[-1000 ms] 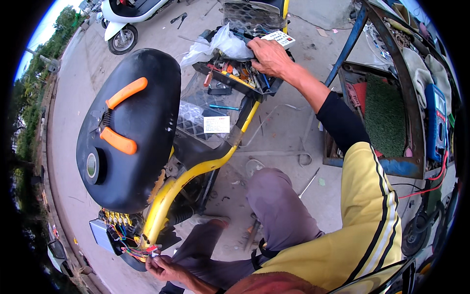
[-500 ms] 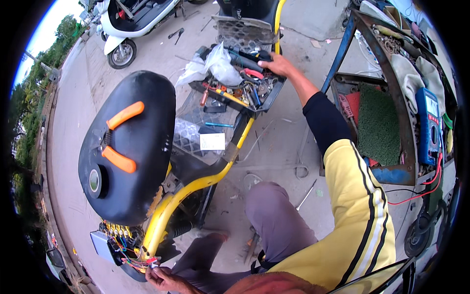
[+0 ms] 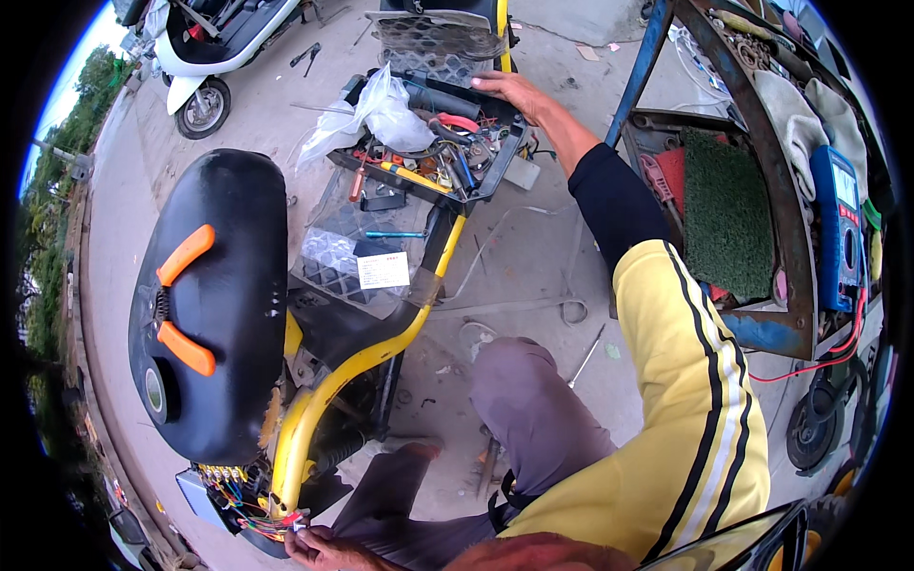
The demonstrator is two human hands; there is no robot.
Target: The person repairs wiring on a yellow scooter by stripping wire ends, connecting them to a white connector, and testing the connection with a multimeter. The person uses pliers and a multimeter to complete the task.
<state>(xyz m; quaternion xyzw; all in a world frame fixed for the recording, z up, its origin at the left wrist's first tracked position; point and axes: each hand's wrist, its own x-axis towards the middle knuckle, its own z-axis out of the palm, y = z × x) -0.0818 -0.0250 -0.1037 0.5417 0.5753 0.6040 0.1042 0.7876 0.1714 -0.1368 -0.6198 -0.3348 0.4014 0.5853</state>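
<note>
My left hand (image 3: 328, 550) is closed at the lower edge, pinching a small connector on a bundle of coloured wires (image 3: 262, 521) at the end of the yellow frame. My right hand (image 3: 514, 93) reaches to the far right corner of a black toolbox (image 3: 500, 171). Its fingers are stretched out over the rim, beside a dark cylinder (image 3: 443, 99). Inside lie red-handled pliers (image 3: 458, 123), small parts and a clear plastic bag (image 3: 395, 114). A screwdriver (image 3: 357, 185) leans at the near side.
The yellow motorbike frame (image 3: 381, 354) carries a black tank (image 3: 224, 247) with an orange-handled grip tool (image 3: 187, 349) on it. A white card (image 3: 383, 270) lies on the footboard. Rusty metal stand (image 3: 762, 328) and blue multimeter (image 3: 838, 228) stand right; a white scooter (image 3: 228, 43) far left.
The view has shifted, so most things sit further left. My right hand's fingers have moved along the toolbox's far rim. A grey box now shows beside its right wall. My left hand stays on the wires.
</note>
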